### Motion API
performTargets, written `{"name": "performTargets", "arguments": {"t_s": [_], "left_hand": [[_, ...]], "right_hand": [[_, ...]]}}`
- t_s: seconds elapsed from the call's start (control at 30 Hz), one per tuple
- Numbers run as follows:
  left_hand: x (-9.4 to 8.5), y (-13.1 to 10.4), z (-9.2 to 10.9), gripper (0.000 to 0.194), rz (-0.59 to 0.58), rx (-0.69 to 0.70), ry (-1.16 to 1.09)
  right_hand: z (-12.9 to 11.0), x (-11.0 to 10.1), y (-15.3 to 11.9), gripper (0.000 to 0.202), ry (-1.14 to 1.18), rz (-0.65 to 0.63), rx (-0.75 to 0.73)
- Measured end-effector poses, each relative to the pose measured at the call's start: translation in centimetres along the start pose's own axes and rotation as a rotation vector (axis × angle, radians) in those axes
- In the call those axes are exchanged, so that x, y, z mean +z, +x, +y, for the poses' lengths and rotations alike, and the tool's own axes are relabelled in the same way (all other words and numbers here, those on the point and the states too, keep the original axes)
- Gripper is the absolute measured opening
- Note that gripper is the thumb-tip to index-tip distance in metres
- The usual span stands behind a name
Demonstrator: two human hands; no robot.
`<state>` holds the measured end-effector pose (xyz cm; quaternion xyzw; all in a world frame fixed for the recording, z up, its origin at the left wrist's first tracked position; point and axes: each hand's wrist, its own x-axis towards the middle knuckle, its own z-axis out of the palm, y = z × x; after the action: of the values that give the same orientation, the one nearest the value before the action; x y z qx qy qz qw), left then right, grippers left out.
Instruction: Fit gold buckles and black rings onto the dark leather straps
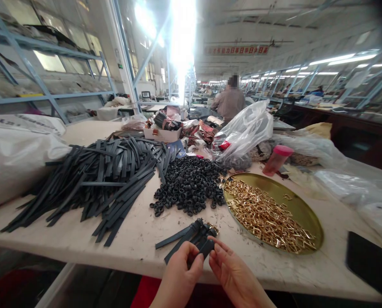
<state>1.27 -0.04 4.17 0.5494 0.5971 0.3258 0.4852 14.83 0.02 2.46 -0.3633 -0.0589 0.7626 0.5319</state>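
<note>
Near the table's front edge, my left hand (183, 265) pinches a short black strap (206, 247) between thumb and fingers. My right hand (231, 267) has its fingertips closed at the strap's far end; part of that grip is hidden. Just beyond my hands lie several black straps (178, 235) with loops and gold buckles at their ends. A heap of small black loops (191, 184) is farther back. To its right, a round gold tray (317, 226) bears many gold buckles (268, 214). Long black strips (114, 171) are piled on the left.
A white sack (17, 158) bulges at the left. Behind the loops are a box of dark pieces (162, 133), a clear plastic bag (245, 132) and a pink-lidded jar (277, 160). A flat black object (369, 261) lies at the right edge. A person (231, 100) is farther back.
</note>
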Motion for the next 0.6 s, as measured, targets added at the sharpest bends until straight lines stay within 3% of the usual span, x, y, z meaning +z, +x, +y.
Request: {"name": "performTargets", "arguments": {"t_s": [0.17, 0.37, 0.6], "left_hand": [[1.1, 0.3, -1.2, 0.018, -0.127, -0.188, -0.238], [0.7, -0.6, 0.1, 0.013, 0.0, -0.023, 0.089], [-0.5, 0.9, 0.3, 0.011, -0.186, 0.014, 0.221]], "right_hand": [[0.3, -0.7, -0.1, 0.021, -0.004, 0.012, 0.052], [0.3, -1.0, 0.1, 0.025, -0.089, -0.005, 0.015], [0.0, -2.1, 0.5, 0.026, -0.366, -0.064, -0.053]]}}
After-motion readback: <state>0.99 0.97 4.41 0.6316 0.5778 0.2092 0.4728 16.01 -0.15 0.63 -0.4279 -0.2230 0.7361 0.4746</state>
